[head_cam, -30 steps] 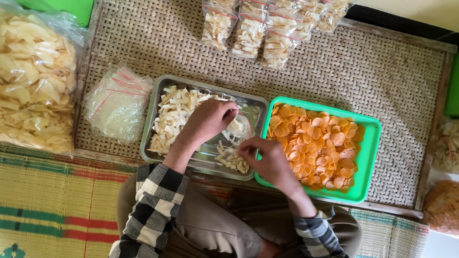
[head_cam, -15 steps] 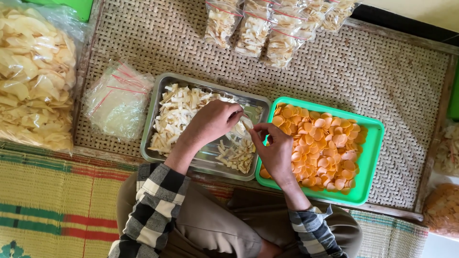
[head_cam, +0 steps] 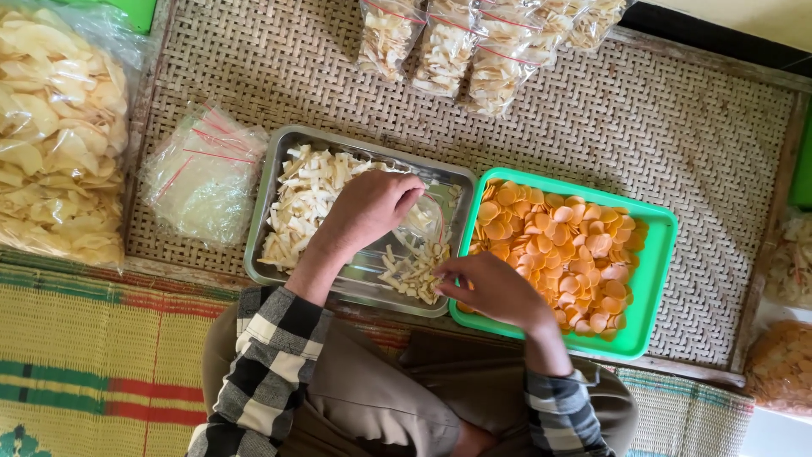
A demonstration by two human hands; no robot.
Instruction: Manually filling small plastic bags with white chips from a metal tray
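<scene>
Person's sitting at a woven tray (head_cam: 677, 127). Left hand (head_cam: 365, 210) is reaching into a metal tray (head_cam: 279, 169) of pale chips (head_cam: 309, 190), touching a small clear bag (head_cam: 423, 222). Right hand (head_cam: 495, 289) is pinching at the bag's lower edge, beside a green tray (head_cam: 655, 279) w/ orange crackers (head_cam: 558, 245). Empty bags (head_cam: 203, 173) are lying left; filled packs (head_cam: 474, 42) are lying up top.

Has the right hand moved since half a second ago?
Yes. The right hand has slid off the green tray toward its near-left corner, by the metal tray.
</scene>
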